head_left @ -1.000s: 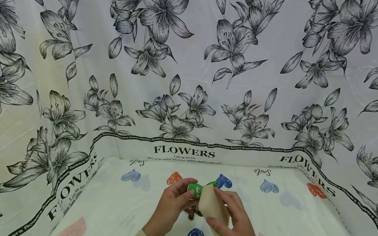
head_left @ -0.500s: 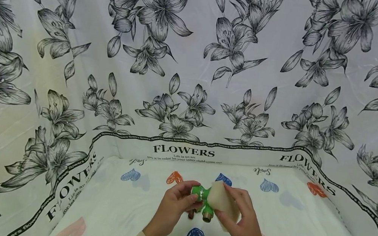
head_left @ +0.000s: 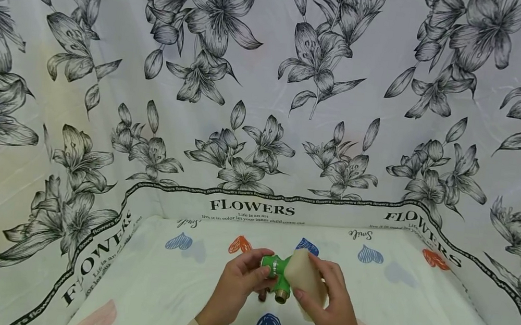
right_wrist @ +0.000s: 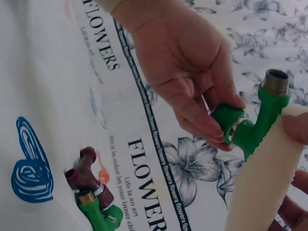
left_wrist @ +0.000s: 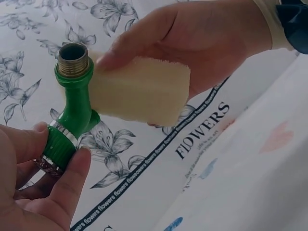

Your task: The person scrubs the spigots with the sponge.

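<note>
Left hand: the left hand (head_left: 239,281) is curled nearly closed, its thumb and fingers gripping the ridged collar of a green metal-and-plastic-looking branched pipe fitting (left_wrist: 77,108).
Green fitting: raised above the counter (head_left: 160,278), roughly midway between its left and right edges; a silver band rings the neck beside the collar, and one arm ends in a threaded brass mouth, open, directed toward the counter's near edge. Part of the body is hidden by the sponge.
Right hand: the right hand (head_left: 336,306) is part-closed, thumb on one face and fingers on the other, holding a cream rectangular sponge block (head_left: 304,276); a dark band (left_wrist: 293,26) is worn at its wrist.
Sponge: tilted, against the side of the green fitting; how firmly it bears cannot be told.
Spare pieces: a dark maroon branched fitting (right_wrist: 87,177) and a second green fitting with a brass end (right_wrist: 94,211) lie close together on the counter, below the left hand; the second green one is cut off by the frame in the right wrist view.
Counter cover: white cloth printed with hearts, an orange heart (head_left: 239,244) near the far edge.
Backdrop: white curtain (head_left: 267,90) with black line-drawn lilies, rising behind the far edge.
</note>
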Motion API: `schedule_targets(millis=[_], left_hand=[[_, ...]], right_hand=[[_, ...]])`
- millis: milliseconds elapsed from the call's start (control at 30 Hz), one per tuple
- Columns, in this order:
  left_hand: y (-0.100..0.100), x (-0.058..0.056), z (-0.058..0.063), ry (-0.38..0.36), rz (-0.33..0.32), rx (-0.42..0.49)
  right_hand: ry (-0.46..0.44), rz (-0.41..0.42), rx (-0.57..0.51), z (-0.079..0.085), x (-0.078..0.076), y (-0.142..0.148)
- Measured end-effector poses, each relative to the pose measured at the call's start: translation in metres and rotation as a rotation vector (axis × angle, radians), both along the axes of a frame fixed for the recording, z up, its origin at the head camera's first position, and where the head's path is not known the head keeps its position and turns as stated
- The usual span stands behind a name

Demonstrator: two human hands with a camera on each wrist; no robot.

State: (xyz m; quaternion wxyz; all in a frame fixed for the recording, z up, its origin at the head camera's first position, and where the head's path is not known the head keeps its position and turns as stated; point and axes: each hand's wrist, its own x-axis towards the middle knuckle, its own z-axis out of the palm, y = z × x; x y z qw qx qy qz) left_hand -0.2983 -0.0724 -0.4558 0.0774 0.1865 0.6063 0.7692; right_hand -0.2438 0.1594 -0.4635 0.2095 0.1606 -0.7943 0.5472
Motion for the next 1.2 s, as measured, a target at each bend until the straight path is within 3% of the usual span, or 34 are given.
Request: schedule_targets(millis=[200,300,567,667,800,933,1100,1200], left_hand=[[-0.004,-0.005,0.000,0.007,0.032,0.040],[-0.006,-0.006,0.000,0.004,0.048,0.060],[-0.008,-0.005,0.001,-0.012,0.036,0.078],[-0.007,-0.002,0.002,-0.007,0.012,0.059],[-0.005,0.003,0.004,0.024,-0.039,0.002],[-0.004,0.006,0.007,0.067,-0.030,-0.025],[-0.003,0.007,0.007,0.059,-0.028,-0.012],[-0.003,0.007,0.007,0.066,-0.044,-0.015]], right_hand=[[-0.093,0.178,-0.060,0.006,0.008,-0.005],[-0.079,0.252,-0.050,0.010,0.011,-0.007],[-0.052,0.262,-0.048,0.010,0.010,-0.006],[-0.023,0.217,-0.032,0.007,0.007,-0.003],[0.083,0.108,0.016,0.004,0.002,0.003],[0.162,-0.002,0.084,0.003,-0.004,0.005],[0.189,-0.147,0.114,0.001,-0.008,0.005],[0.142,-0.156,0.083,0.000,-0.007,0.004]])
